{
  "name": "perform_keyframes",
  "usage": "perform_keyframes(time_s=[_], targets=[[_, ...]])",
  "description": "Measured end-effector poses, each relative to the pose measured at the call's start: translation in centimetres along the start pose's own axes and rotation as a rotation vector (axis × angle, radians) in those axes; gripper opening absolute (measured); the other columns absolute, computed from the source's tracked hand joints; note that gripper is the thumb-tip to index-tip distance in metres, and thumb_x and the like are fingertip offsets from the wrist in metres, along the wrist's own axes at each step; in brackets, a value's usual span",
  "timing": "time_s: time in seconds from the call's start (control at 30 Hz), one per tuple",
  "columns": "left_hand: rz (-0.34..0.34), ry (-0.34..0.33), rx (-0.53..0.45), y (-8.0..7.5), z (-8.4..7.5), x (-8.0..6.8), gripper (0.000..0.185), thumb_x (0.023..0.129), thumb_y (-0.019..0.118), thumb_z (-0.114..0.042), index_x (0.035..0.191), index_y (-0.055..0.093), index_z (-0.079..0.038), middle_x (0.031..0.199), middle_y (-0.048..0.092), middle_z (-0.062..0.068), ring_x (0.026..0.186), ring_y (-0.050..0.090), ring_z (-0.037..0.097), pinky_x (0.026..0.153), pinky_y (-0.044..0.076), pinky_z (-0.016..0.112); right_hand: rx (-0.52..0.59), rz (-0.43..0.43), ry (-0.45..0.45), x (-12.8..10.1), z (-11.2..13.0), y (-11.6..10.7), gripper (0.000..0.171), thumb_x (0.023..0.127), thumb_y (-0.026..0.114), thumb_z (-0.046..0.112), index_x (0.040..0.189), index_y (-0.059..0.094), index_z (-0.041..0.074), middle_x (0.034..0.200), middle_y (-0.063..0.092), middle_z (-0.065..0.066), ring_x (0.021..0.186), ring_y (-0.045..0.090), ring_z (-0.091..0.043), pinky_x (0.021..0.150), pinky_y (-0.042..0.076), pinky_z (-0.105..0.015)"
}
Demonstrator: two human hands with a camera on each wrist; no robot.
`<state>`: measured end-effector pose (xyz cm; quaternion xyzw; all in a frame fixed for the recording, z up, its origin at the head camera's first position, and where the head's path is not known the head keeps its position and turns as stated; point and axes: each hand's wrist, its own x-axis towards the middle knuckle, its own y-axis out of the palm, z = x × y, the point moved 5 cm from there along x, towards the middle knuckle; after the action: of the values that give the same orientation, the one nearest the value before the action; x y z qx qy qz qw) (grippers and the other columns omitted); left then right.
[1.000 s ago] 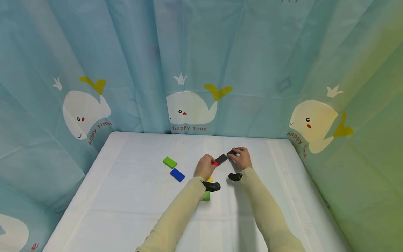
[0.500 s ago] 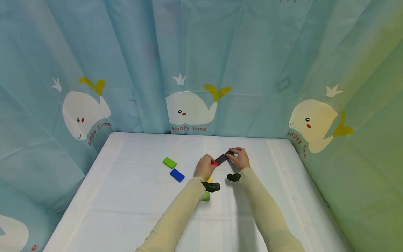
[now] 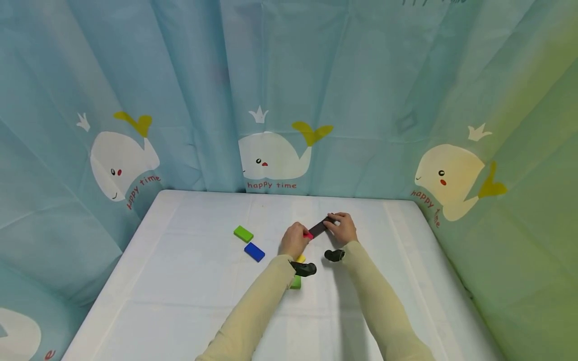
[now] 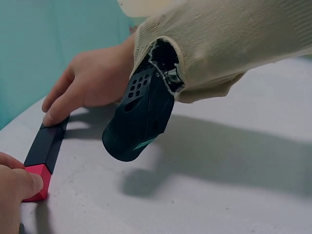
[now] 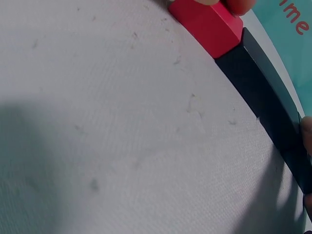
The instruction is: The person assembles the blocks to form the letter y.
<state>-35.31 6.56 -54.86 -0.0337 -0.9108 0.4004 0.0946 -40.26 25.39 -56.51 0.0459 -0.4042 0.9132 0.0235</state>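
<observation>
A pink-red block (image 5: pixel 209 27), a black block (image 5: pixel 261 85) and a second black block (image 5: pixel 297 161) lie end to end in a slanting line on the white cloth. My left hand (image 3: pixel 295 239) pinches the pink-red block at the line's near end. At the far end my right hand (image 3: pixel 344 229) holds the second black block between thumb and fingers, pushed up against the first. In the left wrist view, the right hand's fingers cover much of that far block.
A lime-green block (image 3: pixel 243 233) and a blue block (image 3: pixel 255 251) lie left of the hands. Below my left hand, a yellow block (image 3: pixel 301 258) and another green block (image 3: pixel 296 282) are partly hidden by the left wrist and its camera. A whale-print curtain (image 3: pixel 361 170) borders the table.
My right hand has moved slightly left and toward the first black block, closing the gap between the two black blocks. The left hand has stayed on the pink-red block.
</observation>
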Motion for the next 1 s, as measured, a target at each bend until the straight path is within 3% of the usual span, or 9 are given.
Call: perform_keyframes(time_s=[1.0], targets=[[0.032, -0.036, 0.057, 0.05, -0.37, -0.03, 0.011, 0.088, 0.074, -0.016, 0.097, 0.073, -0.009, 0.098, 0.062, 0.002, 0.088, 0.058, 0.018, 0.082, 0.051, 0.033, 0.008, -0.028, -0.006, -0.53, 0.63, -0.06, 0.045, 0.092, 0.069, 0.023, 0.13, 0.062, -0.001, 0.133, 0.046, -0.028, 0.125, 0.043, -0.044, 0.104, 0.033, -0.059]])
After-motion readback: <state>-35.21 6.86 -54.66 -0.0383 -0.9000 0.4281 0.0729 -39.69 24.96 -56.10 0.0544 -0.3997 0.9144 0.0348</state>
